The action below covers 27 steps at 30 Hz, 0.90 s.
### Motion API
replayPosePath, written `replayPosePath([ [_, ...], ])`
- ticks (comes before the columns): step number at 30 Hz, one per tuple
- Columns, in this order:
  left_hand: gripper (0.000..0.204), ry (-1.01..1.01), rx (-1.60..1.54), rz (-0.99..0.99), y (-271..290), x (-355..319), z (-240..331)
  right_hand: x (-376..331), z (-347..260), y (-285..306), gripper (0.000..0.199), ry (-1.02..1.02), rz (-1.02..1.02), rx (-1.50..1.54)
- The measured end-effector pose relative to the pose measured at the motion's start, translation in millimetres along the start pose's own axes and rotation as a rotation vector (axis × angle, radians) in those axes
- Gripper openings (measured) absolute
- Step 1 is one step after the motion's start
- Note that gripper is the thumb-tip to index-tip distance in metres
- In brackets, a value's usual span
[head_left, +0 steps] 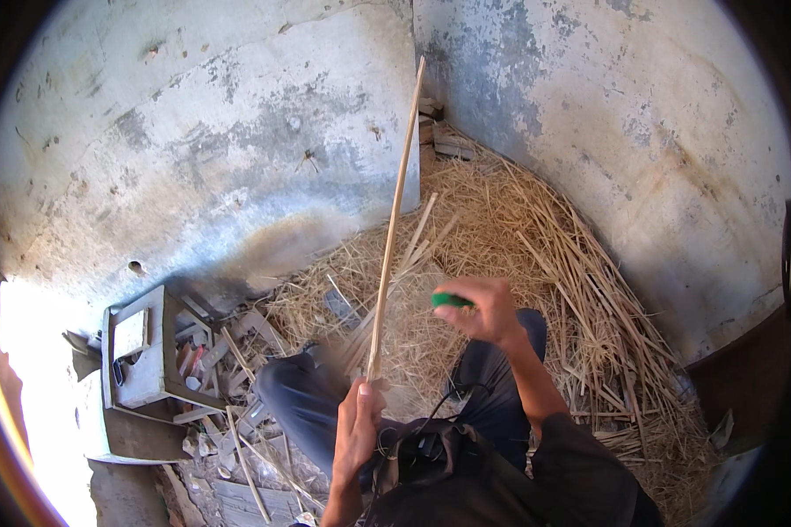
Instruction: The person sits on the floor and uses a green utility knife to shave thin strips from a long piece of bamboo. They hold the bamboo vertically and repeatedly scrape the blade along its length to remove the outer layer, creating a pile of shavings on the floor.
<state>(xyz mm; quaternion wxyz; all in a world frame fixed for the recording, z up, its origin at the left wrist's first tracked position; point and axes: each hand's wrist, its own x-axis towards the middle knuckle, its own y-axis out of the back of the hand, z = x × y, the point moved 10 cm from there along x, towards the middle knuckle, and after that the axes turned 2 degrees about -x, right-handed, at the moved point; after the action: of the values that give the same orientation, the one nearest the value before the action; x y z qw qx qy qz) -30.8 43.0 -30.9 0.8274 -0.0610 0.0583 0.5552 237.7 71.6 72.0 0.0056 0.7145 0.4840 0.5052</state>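
Note:
My left hand [355,430] is closed around the lower end of a long, pale bamboo strip [391,246]. The strip rises from my lap, tilts slightly right and reaches up in front of the wall. To its right, my right hand [492,312] is closed on a small green object [451,300], apart from the strip. Only a short green piece shows at the fingers, and the hand is slightly blurred, so its kind cannot be told. At the left hand's grip there is a blurred, pale patch like loose shavings.
Loose shavings [483,211] cover the floor ahead, around my bent legs. Many split strips [589,299] lie heaped along the right wall. A worn wooden stool [163,351] lies or stands at the left amid scraps. Peeling walls [264,123] meet at the far corner.

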Motion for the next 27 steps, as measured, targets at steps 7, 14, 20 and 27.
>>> replayPosePath([
  [7, 0.052, -0.02, 0.059, 0.008, -7.2, 0.0, 18.6, -4.3, -53.5, -24.7, 0.031, 0.203, -0.188, -0.019],
  [14, 0.036, -0.142, 0.296, 0.022, -11.5, -2.9, 31.6, 3.0, -53.3, -13.9, 0.035, 0.177, -0.063, -0.067],
  [20, 0.026, -0.203, 0.408, 0.054, -12.6, -11.6, 41.5, 14.7, -26.3, 13.9, 0.042, 0.07, 0.1, -0.097],
  [27, 0.026, -0.213, 0.411, 0.033, -10.6, -21.8, 32.4, 19.7, 4.0, 47.4, 0.031, -0.024, 0.207, -0.19],
])
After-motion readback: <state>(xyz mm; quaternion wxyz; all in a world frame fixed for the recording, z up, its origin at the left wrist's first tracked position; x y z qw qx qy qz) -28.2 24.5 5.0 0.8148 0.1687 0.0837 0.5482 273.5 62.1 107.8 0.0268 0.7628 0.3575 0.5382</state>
